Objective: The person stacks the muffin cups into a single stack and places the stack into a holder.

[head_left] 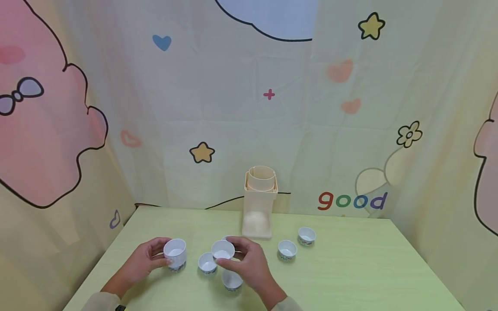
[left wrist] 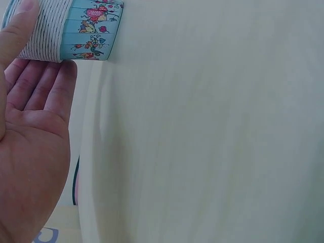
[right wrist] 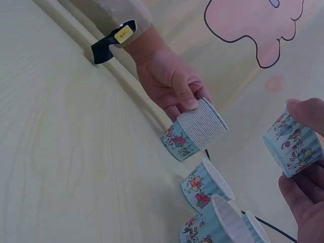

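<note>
My left hand (head_left: 145, 261) grips a stack of nested paper cups (head_left: 175, 255) between thumb and fingers, at the left of the table. In the right wrist view the stack (right wrist: 195, 132) shows several white rims above a blue floral bottom cup. To its right, my right hand (head_left: 252, 264) pinches a single paper cup (head_left: 223, 251), mouth up, held above the table. The same blue floral cup (right wrist: 291, 144) appears tilted in the right wrist view. Just below it stand two more paper cups, one at the left (head_left: 207, 264) and one nearer me (head_left: 232, 281). Another is mostly hidden behind my right hand.
Two further paper cups stand on the right of the table, one nearer (head_left: 287, 251) and one farther back (head_left: 307, 236). A tall cream-coloured holder (head_left: 257, 211) with a round open top stands at the back edge. Behind the table (head_left: 350, 276) hangs a printed curtain (head_left: 233, 108).
</note>
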Demonstrator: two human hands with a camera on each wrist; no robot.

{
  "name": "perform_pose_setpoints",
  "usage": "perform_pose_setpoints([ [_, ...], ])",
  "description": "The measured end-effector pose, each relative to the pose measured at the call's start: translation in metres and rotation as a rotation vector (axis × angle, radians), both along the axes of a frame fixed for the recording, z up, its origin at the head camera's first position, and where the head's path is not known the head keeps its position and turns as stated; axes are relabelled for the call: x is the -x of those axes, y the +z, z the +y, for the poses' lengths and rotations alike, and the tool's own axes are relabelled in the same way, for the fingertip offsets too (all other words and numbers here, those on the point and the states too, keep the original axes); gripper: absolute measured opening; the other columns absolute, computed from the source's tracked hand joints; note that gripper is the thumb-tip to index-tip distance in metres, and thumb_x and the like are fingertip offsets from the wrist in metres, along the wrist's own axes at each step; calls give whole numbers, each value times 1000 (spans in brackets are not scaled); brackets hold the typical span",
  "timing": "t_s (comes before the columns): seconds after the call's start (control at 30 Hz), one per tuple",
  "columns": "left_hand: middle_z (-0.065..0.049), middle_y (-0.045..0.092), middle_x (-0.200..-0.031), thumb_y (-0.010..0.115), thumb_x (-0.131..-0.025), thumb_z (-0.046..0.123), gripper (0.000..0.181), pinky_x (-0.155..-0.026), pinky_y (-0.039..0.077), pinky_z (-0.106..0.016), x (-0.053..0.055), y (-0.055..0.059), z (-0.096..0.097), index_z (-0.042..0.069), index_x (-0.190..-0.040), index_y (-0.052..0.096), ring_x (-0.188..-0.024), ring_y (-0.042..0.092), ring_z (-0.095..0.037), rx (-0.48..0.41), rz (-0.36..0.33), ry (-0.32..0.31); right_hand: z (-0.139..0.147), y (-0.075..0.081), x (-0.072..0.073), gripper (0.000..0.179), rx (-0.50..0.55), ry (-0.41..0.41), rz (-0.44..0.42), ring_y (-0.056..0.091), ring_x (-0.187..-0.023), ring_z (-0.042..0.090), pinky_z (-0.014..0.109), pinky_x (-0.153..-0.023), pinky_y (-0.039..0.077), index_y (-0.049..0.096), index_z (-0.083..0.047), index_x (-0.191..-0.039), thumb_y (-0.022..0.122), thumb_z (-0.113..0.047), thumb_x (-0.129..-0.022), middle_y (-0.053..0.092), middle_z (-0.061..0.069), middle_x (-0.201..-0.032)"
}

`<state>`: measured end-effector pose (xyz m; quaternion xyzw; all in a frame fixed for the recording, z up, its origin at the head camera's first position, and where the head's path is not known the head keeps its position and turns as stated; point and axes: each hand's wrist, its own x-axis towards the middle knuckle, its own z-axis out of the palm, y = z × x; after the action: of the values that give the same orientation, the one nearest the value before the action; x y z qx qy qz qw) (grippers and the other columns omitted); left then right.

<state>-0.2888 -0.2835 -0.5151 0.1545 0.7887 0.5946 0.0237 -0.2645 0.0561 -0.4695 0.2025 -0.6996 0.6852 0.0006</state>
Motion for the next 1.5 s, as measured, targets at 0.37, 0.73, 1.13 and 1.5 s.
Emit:
perform_pose_setpoints([
  [0.37, -36, 55, -139, 82, -86, 12, 67, -96, 57, -20, -3, 3, 3, -13, -138, 49, -110, 62, 5, 18, 1, -2, -19, -1, 1, 57, 12, 18, -44, 70, -107, 20, 25, -92, 61, 65, 6, -128, 89, -10, -79, 71, 21, -122],
  [0.73, -36, 55, -138, 82, -86, 10, 67, -97, 57, -22, -3, 4, 3, -13, -138, 48, -111, 63, 3, 0, -1, -2, -46, -4, 8, 57, -8, 15, -62, 71, -105, 22, 22, -88, 61, 66, 4, -127, 90, -11, -78, 72, 14, -118],
  [1.13, -34, 56, -139, 83, -85, 13, 68, -98, 58, -25, -2, 4, 2, -11, -139, 49, -113, 65, -1, 7, -22, 18, -70, -3, 10, 55, 22, 32, -91, 72, -104, 21, 22, -89, 61, 66, 2, -126, 90, -7, -77, 73, 13, -116],
  [1.5, -36, 55, -140, 83, -85, 12, 69, -97, 58, -26, -1, 4, 2, -13, -139, 48, -110, 64, 4, -7, -17, 3, -85, -10, 19, 56, 36, 21, -78, 71, -102, 14, 22, -88, 61, 66, 4, -125, 91, -7, -76, 74, 10, -114],
])
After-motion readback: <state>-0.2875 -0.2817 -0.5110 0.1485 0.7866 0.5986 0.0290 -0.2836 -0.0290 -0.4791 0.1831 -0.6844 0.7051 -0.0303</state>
